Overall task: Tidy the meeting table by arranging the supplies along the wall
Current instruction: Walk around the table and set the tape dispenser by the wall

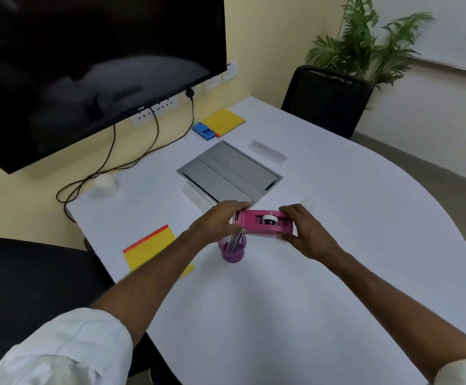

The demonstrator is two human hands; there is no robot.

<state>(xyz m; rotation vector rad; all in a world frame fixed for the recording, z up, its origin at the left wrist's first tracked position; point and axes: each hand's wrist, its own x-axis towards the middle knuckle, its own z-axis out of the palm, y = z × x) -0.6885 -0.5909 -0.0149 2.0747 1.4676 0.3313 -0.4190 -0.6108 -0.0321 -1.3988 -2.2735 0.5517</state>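
Note:
I hold a pink tape dispenser (265, 224) with a white tape roll above the middle of the white table (323, 273). My left hand (219, 219) grips its left end and my right hand (304, 232) grips its right end. Just below the dispenser stands a purple pen cup (232, 250) with pens in it, partly hidden by my left hand. A yellow notepad with an orange edge (150, 250) lies at the left table edge. By the wall lie a second yellow notepad (225, 122) and a blue dispenser (203, 131).
A grey cable hatch (229, 170) is set into the table, with a clear ruler-like strip (268, 150) beside it. A white cup (104, 184) stands near the wall under a large black screen (87, 65). Black chairs stand at the far side (327, 98) and near left. Cables hang by the wall.

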